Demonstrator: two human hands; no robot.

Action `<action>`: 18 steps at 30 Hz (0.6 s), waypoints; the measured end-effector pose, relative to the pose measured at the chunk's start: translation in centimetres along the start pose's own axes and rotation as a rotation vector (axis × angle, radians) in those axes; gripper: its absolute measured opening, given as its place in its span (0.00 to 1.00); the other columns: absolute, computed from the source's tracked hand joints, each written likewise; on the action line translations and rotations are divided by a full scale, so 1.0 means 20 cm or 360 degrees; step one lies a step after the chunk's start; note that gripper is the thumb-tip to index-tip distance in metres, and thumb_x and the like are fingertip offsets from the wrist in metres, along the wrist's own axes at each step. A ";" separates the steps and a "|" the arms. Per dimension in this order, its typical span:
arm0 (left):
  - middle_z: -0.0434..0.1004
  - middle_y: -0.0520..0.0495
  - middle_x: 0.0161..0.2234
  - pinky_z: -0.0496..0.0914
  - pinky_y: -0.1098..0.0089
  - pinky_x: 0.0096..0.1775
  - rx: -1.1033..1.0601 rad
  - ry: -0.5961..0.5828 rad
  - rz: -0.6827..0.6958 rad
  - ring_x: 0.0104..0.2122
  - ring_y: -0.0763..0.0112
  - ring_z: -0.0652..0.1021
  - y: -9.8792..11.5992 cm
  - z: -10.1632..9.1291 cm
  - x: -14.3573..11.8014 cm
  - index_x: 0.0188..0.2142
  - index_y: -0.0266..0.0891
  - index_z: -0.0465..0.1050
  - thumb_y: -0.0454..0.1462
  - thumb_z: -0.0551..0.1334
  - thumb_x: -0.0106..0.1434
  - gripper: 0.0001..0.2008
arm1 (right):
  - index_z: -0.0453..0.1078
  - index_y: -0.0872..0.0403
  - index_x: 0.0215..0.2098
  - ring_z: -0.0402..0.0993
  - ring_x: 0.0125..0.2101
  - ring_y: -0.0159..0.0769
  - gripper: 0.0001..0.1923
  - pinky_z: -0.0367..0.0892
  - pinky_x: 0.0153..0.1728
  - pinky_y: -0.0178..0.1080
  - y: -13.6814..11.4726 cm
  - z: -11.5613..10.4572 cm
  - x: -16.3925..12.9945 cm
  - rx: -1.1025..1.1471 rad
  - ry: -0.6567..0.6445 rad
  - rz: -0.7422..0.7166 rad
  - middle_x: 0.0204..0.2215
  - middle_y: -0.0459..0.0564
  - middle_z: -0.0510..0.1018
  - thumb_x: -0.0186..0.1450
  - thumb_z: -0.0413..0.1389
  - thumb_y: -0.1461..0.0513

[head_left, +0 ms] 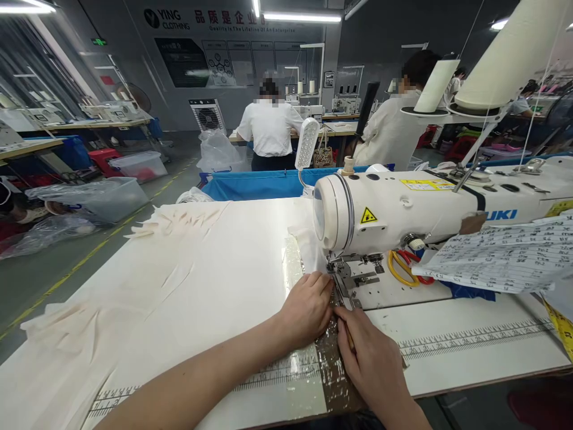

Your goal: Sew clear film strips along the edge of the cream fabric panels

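Note:
My left hand (308,306) is closed, its fingers bunched beside the presser foot (331,264) of a white sewing machine (380,206). What lies under those fingers is hidden. My right hand (373,352) is just right of it, closed, its forefinger reaching toward the left hand. A thin brownish tool (350,341) shows partly between its thumb and fingers; its kind is unclear. Thin white fabric (311,248) lies behind the presser foot, left of the machine head. Clear and brown tape (333,364) covers the table edge beneath both hands.
Pale cloth pieces (183,222) are spread on the left of the white table (250,251). Yellow- and red-handled scissors (398,269) and a handwritten sheet (505,257) lie at right. Thread cones (436,86) stand above. A blue cloth trough (255,184) and two seated people (271,128) are beyond.

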State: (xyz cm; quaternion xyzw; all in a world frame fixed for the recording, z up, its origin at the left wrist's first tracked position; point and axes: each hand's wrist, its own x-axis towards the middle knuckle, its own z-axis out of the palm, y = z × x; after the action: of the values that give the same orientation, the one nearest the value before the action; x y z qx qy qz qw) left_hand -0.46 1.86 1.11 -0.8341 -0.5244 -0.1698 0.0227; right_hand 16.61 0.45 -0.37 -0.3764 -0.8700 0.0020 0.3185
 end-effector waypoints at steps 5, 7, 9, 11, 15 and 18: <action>0.70 0.36 0.51 0.69 0.55 0.49 -0.0001 -0.0014 -0.0013 0.50 0.54 0.70 0.00 0.00 0.00 0.53 0.31 0.64 0.32 0.52 0.64 0.18 | 0.67 0.56 0.48 0.78 0.28 0.35 0.14 0.66 0.23 0.34 -0.01 0.00 0.00 -0.0168 -0.0003 -0.0036 0.33 0.50 0.78 0.72 0.42 0.64; 0.69 0.36 0.51 0.70 0.54 0.49 -0.0011 -0.0019 -0.0029 0.49 0.55 0.70 0.00 0.00 0.00 0.54 0.31 0.64 0.32 0.53 0.64 0.19 | 0.68 0.56 0.47 0.77 0.27 0.34 0.14 0.65 0.23 0.34 -0.02 0.00 0.00 -0.0238 0.0026 -0.0050 0.32 0.51 0.78 0.73 0.41 0.65; 0.69 0.36 0.51 0.70 0.55 0.49 -0.0033 -0.0012 -0.0052 0.48 0.55 0.70 -0.01 0.00 0.00 0.54 0.31 0.64 0.33 0.53 0.64 0.19 | 0.68 0.57 0.47 0.77 0.25 0.35 0.15 0.65 0.22 0.34 -0.04 0.01 0.00 -0.0331 0.0050 -0.0050 0.32 0.51 0.79 0.72 0.41 0.66; 0.68 0.36 0.51 0.70 0.55 0.49 -0.0061 0.0004 -0.0073 0.48 0.56 0.70 -0.02 0.01 0.01 0.54 0.31 0.64 0.33 0.53 0.64 0.19 | 0.68 0.58 0.47 0.78 0.24 0.35 0.14 0.65 0.21 0.35 -0.05 0.03 0.01 -0.0452 0.0037 -0.0029 0.32 0.52 0.79 0.71 0.42 0.68; 0.70 0.36 0.51 0.69 0.56 0.51 -0.0091 0.0026 -0.0079 0.48 0.57 0.70 -0.05 0.01 0.02 0.54 0.30 0.66 0.33 0.52 0.65 0.19 | 0.68 0.60 0.48 0.77 0.21 0.36 0.16 0.65 0.19 0.36 -0.08 0.05 0.04 -0.0629 -0.0009 0.0009 0.33 0.54 0.80 0.67 0.44 0.71; 0.71 0.37 0.51 0.69 0.54 0.51 -0.0100 0.0026 -0.0078 0.50 0.56 0.71 -0.07 0.00 0.02 0.54 0.32 0.68 0.33 0.52 0.65 0.19 | 0.69 0.59 0.47 0.75 0.18 0.35 0.16 0.61 0.15 0.36 -0.08 0.05 0.05 -0.0618 -0.0039 0.0038 0.31 0.53 0.80 0.67 0.45 0.71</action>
State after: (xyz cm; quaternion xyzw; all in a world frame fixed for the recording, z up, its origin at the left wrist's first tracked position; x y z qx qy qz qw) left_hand -1.55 2.85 1.02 -0.8198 -0.5390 -0.1933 -0.0034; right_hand 14.52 0.28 -0.24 -0.4409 -0.8534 -0.1574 0.2293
